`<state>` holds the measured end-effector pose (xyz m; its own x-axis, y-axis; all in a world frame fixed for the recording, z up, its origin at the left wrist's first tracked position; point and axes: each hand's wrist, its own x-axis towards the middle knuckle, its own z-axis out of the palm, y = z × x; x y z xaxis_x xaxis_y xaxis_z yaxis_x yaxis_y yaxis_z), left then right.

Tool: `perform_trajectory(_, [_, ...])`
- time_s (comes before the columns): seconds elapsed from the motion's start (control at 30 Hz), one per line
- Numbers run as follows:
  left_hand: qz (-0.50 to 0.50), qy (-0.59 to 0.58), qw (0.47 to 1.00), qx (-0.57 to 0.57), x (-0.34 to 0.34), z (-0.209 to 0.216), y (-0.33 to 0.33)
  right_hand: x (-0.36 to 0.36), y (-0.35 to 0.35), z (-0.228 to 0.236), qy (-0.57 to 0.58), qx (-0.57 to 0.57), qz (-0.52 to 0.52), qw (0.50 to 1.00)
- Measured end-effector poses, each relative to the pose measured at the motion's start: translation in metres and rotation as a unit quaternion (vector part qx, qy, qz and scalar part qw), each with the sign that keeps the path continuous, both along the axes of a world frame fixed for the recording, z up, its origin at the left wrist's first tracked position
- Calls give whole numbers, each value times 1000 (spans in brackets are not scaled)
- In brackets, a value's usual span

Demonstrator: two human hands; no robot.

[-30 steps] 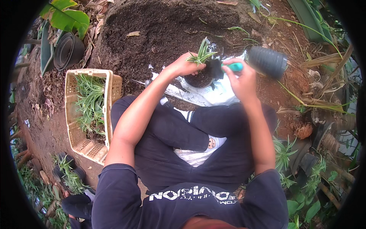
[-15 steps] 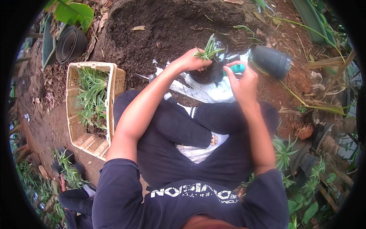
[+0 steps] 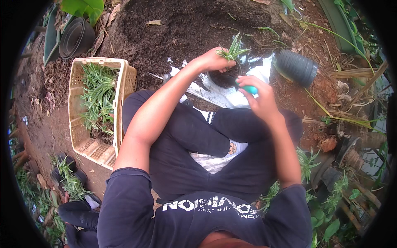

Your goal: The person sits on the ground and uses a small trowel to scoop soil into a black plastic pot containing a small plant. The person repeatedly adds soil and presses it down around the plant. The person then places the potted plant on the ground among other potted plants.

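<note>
My left hand (image 3: 218,60) pinches a small spider plant (image 3: 233,51), its green-and-white leaves fanning out above the fingers. Below the plant, a dark round pot (image 3: 223,80) with soil inside rests on a crumpled white sheet (image 3: 258,74). The plant's base is hidden by my fingers and the pot. My right hand (image 3: 259,98) grips the teal handle of a small trowel (image 3: 250,89), just right of the pot. The trowel's dark blade reaches over the pot's rim toward the soil, and its tip is hard to make out.
A pale plastic crate (image 3: 125,89) of spider plants (image 3: 99,97) stands at my left. Stacked black pots (image 3: 295,67) lie to the right. Dark loose soil (image 3: 178,29) spreads ahead. More pots (image 3: 76,39) sit far left. Another person's leg (image 3: 78,213) shows at the lower left.
My right hand has brought the trowel lower and slightly left, its blade now toward the pot's inside. My left hand and the spider plant have shifted slightly right.
</note>
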<state>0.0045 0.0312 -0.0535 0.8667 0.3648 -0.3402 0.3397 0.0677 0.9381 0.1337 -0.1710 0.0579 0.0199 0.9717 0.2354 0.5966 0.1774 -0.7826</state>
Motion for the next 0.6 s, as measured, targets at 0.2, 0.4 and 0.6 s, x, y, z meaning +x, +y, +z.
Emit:
perform_trajectory(0.2, [7,-4,1000,-20,-1,-4,3,-13,7,8,-14,8,25,1000])
perform_trajectory(0.4, [6,9,1000,-13,-2,3,0,-18,8,0,2,-9,26,1000])
perform_trajectory(0.6, [7,4,1000,-13,0,1,0,-29,9,-9,-22,2,39,999])
